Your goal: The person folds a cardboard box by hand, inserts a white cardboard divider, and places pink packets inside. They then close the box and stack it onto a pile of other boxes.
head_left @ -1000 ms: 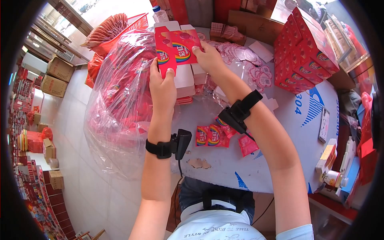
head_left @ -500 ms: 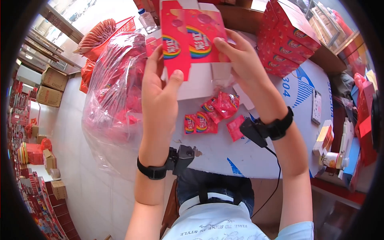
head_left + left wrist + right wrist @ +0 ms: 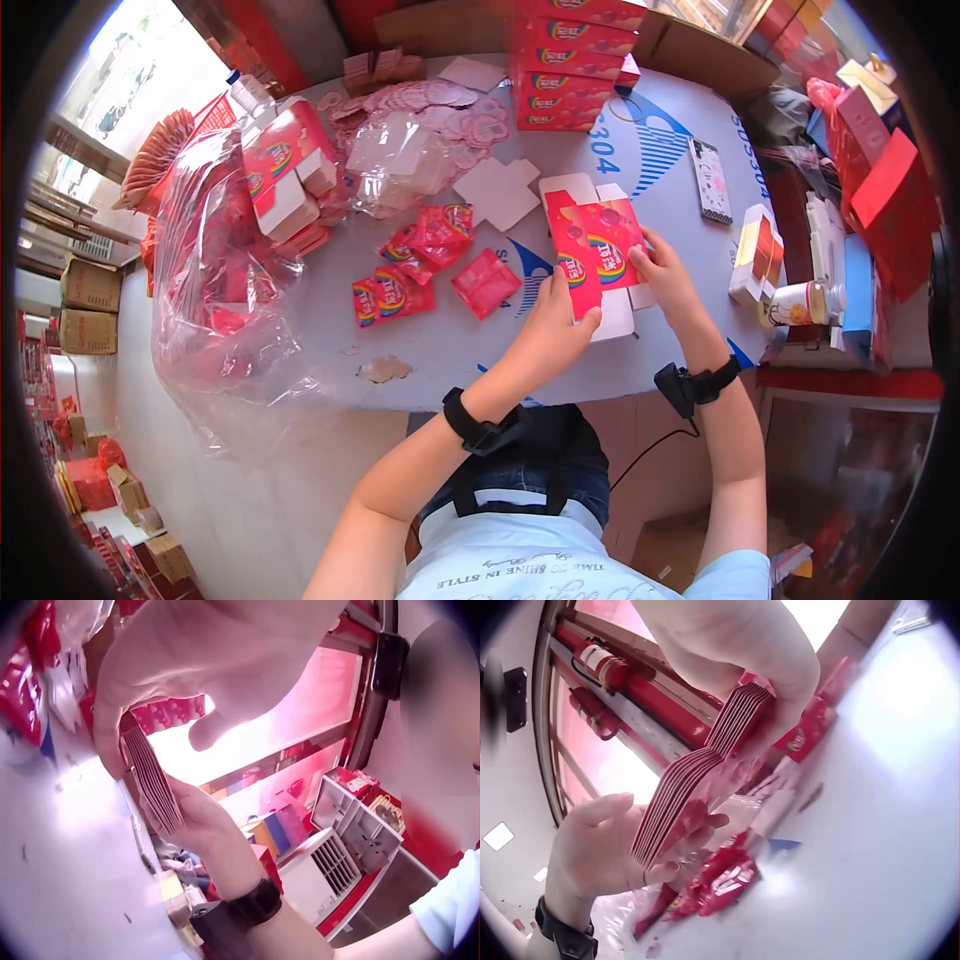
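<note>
Both hands grip a stack of flat, folded-out candy box blanks (image 3: 612,235), red with a rainbow logo, over the right part of the table. The left hand (image 3: 548,335) holds the stack's left edge, thumb on top. At the right edge, the right hand (image 3: 672,285) holds it with its thumb on the printed face. Several layers of card show edge-on in the stack (image 3: 676,799) in the right wrist view and between the hands in the left wrist view. More box blanks (image 3: 285,150) lie at the far left beside a clear plastic bag (image 3: 225,300).
Red candy packets (image 3: 430,235) lie in the table's middle, near a white cross-shaped card (image 3: 498,192). Stacked red boxes (image 3: 570,70) stand at the back. A phone-like patterned object (image 3: 710,180) and a small carton (image 3: 752,255) sit at the right. Pink round cards (image 3: 430,105) spread behind.
The hands have lifted the stack of box blanks off the pile by the plastic bag and carried it right and nearer the body. The head view has turned to the right.
</note>
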Tool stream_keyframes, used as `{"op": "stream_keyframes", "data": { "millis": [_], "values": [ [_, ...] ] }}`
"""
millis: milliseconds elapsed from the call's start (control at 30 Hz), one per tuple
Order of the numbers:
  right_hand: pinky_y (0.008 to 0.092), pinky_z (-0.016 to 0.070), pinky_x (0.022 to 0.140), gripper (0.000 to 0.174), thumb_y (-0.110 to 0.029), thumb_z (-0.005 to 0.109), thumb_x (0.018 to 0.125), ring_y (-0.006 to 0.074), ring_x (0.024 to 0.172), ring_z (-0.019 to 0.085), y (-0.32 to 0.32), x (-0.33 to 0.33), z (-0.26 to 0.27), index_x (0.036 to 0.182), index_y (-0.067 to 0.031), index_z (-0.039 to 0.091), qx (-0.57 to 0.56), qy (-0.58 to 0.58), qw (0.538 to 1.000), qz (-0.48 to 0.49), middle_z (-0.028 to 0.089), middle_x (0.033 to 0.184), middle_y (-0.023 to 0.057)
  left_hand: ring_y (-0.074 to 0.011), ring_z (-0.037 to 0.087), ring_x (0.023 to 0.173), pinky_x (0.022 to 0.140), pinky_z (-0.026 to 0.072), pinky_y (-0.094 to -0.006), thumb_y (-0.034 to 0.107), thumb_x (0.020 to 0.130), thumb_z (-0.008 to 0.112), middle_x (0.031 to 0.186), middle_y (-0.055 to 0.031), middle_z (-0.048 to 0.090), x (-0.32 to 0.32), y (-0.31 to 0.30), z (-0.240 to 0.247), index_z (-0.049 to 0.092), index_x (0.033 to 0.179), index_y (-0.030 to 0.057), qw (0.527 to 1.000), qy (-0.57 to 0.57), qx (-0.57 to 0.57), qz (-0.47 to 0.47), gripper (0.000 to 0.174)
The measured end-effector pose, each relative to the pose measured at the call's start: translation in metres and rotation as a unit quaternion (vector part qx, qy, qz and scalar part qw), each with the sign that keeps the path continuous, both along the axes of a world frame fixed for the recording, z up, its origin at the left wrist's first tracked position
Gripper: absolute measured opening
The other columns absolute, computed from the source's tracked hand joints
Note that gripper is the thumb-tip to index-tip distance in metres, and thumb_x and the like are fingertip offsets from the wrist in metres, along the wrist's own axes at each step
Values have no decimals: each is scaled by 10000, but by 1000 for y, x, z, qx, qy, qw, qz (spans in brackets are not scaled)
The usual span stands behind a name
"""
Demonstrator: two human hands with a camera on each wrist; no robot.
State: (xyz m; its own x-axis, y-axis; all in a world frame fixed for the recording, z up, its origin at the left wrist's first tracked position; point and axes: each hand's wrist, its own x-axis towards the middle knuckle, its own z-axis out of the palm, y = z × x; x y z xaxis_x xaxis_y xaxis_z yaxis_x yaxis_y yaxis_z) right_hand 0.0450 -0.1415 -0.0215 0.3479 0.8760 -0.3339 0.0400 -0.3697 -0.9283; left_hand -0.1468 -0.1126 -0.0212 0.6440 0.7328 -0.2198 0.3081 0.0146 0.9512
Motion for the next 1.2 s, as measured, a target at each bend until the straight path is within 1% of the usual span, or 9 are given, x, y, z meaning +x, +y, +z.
{"op": "stream_keyframes", "data": {
  "millis": [100, 167, 300, 533, 600, 700, 900, 1033, 1200],
  "values": [
    [254, 445, 802, 449, -155, 496, 907, 139, 900, 565, -10, 3, -22, 1315, -22, 361, 21, -52, 998, -25, 596, 1027, 124, -359, 322, 1213, 1012, 284, -384, 240, 828, 570, 1289, -274, 306, 14, -12, -20, 207, 1314, -120, 990, 75, 115, 14, 705],
    [289, 441, 828, 467, -146, 467, 916, 194, 928, 567, -13, 12, -50, 1339, -14, 319, 109, -138, 984, -1, 588, 1044, 159, -365, 296, 1225, 1023, 262, -399, 241, 827, 569, 1298, -275, 296, 16, -14, -15, 196, 1321, -114, 989, 86, 120, 8, 713],
    [312, 395, 898, 480, -132, 448, 913, 286, 1025, 516, -20, -4, -29, 1356, -20, 300, 69, -277, 958, 6, 490, 1153, 196, -382, 219, 1270, 1056, 186, -430, 252, 831, 564, 1360, -276, 238, 17, -16, -18, 140, 1349, -95, 992, 42, 108, 40, 754],
    [299, 396, 900, 445, -153, 454, 911, 235, 977, 518, -23, -2, -32, 1306, 33, 369, 32, -363, 931, 24, 428, 1183, 139, -371, 115, 1335, 1078, 132, -407, 244, 851, 546, 1425, -278, 133, 16, -19, -13, 81, 1377, -68, 998, 8, 67, 20, 768],
    [268, 400, 893, 422, -158, 460, 911, 164, 1005, 513, -22, -2, -27, 1276, 46, 407, 57, -73, 993, -73, 463, 1193, 112, -414, 145, 1302, 1068, 157, -437, 232, 853, 527, 1400, -324, 119, 16, -19, -12, 52, 1363, -95, 997, -6, 73, 12, 770],
    [245, 403, 888, 398, -156, 453, 916, 120, 1026, 507, -23, -2, -15, 1269, 26, 430, 67, 100, 988, -99, 500, 1203, 91, -413, 131, 1314, 1072, 155, -429, 224, 857, 525, 1402, -327, 111, 13, -18, -9, 57, 1364, -92, 998, -33, 54, 12, 759],
    [251, 401, 894, 380, -149, 420, 924, 118, 1027, 516, -25, 0, -6, 1271, 4, 441, 44, 108, 989, -97, 520, 1206, 89, -338, 133, 1348, 1079, 151, -360, 241, 873, 531, 1427, -274, 134, 12, -18, -8, 83, 1382, -63, 998, -49, 35, 20, 743],
    [251, 398, 899, 378, -150, 418, 924, 117, 1032, 513, -26, 2, -10, 1269, 2, 445, 41, 125, 987, -92, 521, 1207, 87, -399, 125, 1331, 1072, 173, -413, 200, 853, 528, 1405, -324, 109, 11, -19, -2, 79, 1363, -90, 998, -37, 59, 9, 738],
    [242, 403, 878, 385, -131, 439, 916, 102, 1038, 506, -25, -1, -8, 1277, 4, 434, 60, 148, 982, -96, 512, 1220, 98, -344, 157, 1333, 1066, 188, -375, 229, 857, 550, 1425, -259, 129, 17, -26, 8, 238, 1350, -52, 995, -63, 66, 32, 648]
  ]
}}
